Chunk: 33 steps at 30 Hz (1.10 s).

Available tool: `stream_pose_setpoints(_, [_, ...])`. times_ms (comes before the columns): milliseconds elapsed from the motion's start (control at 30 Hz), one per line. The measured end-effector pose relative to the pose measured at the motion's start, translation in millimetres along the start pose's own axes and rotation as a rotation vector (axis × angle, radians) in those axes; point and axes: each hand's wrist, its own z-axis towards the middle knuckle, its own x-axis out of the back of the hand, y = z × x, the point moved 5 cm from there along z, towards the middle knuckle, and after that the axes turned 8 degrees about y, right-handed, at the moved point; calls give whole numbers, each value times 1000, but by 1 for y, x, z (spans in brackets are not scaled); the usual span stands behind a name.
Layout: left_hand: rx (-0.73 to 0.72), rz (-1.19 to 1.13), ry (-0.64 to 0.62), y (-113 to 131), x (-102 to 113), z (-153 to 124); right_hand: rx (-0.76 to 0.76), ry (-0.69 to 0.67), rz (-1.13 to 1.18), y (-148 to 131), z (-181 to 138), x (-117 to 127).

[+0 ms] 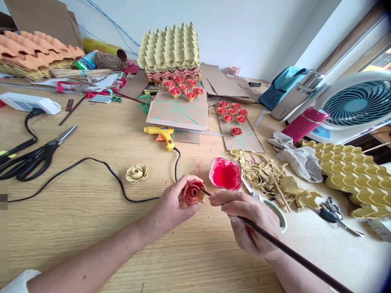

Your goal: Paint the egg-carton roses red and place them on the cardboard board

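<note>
Left hand (pixel 171 207) is curled shut around a red-painted paper rose (pixel 192 192), thumb and fingertips cupping its base from below and behind. This grip leaves the petals bare and turned toward the right hand (pixel 247 221), and we judge it also spares the fingers wet colour. The rose is raised just off the tabletop (pixel 91 228), between the two hands. The right hand pinches a long dark brush (pixel 293 253) close to its front end, fingers pressed together pen-style. The tip touches the rose's right edge, and the handle trails back over the wrist toward us. A grip this near the tip probably gives fine control. A cup of red paint (pixel 210 174) stands just beyond the right hand, near enough for a short dip. White-handled scissors (pixel 275 207) lie partly under that hand's knuckles, with carton scraps (pixel 259 173) just past them. An unpainted rose (pixel 137 172) sits beyond and outward of the left hand, apart from the paint. The yellow glue gun (pixel 160 132) rests well beyond both hands, and its cord (pixel 122 187) loops near the left one. Finished red roses (pixel 232 112) lie farther off on cardboard.
</note>
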Motion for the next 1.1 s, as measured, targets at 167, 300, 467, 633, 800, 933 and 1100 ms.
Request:
stream_pose_setpoints(167, [9,-3,15,-3,1,1,-23,42,27,4,-2,6])
stream_pose_setpoints(300, [16,-12,24,-3,1,1,-34,66,82,4,-1,10])
stream_pose_setpoints(467, [28,-23,20,0,1,2,-17,-18,33,1,1,-3])
stream_pose_setpoints(633, [31,-11,37,-2,1,3,75,-81,-51,-1,-1,-4])
stream_pose_setpoints(800, [24,21,47,-5,2,4,140,-45,-79,-5,-4,3])
stream_pose_setpoints(933, [13,30,46,-2,2,3,117,-82,-33,-7,-1,-3])
stream_pose_setpoints(1100, [18,45,56,1,3,3,79,-114,-74,-3,-3,-4])
